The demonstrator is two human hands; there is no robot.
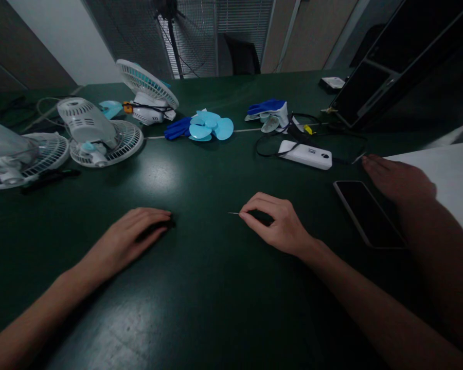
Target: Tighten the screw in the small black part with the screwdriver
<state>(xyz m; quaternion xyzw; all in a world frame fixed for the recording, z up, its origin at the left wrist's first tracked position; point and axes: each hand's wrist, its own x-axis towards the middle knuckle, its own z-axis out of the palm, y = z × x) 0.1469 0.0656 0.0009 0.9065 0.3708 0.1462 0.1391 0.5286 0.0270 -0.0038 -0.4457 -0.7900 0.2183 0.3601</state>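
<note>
My right hand (272,221) pinches a thin, needle-like metal pin (233,213) between thumb and index finger, its free end pointing left. My left hand (133,234) rests on the dark green tabletop (204,267), fingers loosely bent and thumb slightly apart from them. I make out nothing held in it; the dark patch by its fingertips may be shadow. A gap of bare tabletop lies between my two hands. Right of my right hand lies a phone (370,213) with a dark screen.
Another person's hand (401,180) lies at the right, beside white paper (455,180). Behind stand a white power bank (305,154) with a black cable, gloves (270,114), a light-blue fan blade (211,126) and several white fans (96,131). A black cabinet (389,67) stands back right.
</note>
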